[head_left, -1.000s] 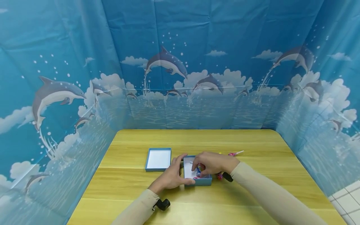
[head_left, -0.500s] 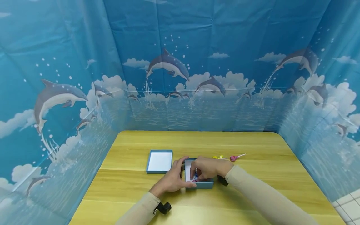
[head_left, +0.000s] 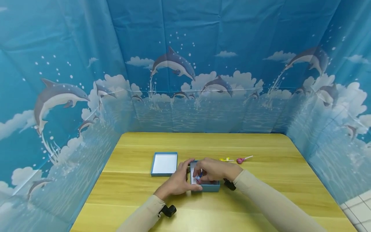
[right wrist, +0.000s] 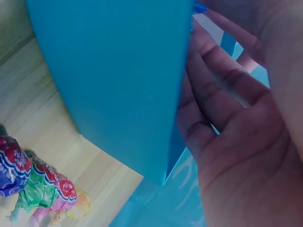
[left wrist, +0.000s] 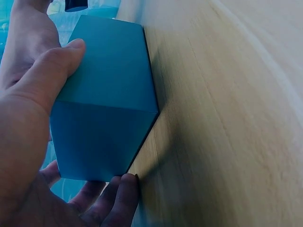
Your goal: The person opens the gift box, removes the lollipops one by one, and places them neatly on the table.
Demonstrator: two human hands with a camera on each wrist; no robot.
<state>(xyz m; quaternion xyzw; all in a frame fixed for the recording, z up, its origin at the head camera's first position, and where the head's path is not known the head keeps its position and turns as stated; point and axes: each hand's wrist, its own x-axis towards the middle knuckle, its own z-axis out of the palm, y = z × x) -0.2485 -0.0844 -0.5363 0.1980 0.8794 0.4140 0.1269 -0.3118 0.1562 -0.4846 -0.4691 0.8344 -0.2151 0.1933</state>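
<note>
My left hand [head_left: 180, 179] grips a blue open box [head_left: 210, 188] at its left near corner. In the left wrist view the thumb lies on one side wall of the box [left wrist: 109, 71], and the fingers wrap round another. My right hand [head_left: 213, 169] reaches down inside the box. Between its thumb and fingers it pinches a blue-wrapped lollipop [head_left: 198, 177], low against the white inner floor. In the right wrist view the box wall hides most of the fingertips, and only a scrap of blue wrapper [right wrist: 200, 8] shows beside them.
The box's lid [head_left: 164, 164] lies to the left, white inside up. Right of the box, a yellow lollipop [head_left: 224, 159] and a pink lollipop [head_left: 240, 160] lie on the wooden table [head_left: 139, 141]. A green-wrapped lollipop [right wrist: 40, 184] appears among several in the right wrist view.
My right hand has moved a little left inside the box with the blue-wrapped lollipop, uncovering more of the lollipops on the table. My left hand keeps its hold on the box.
</note>
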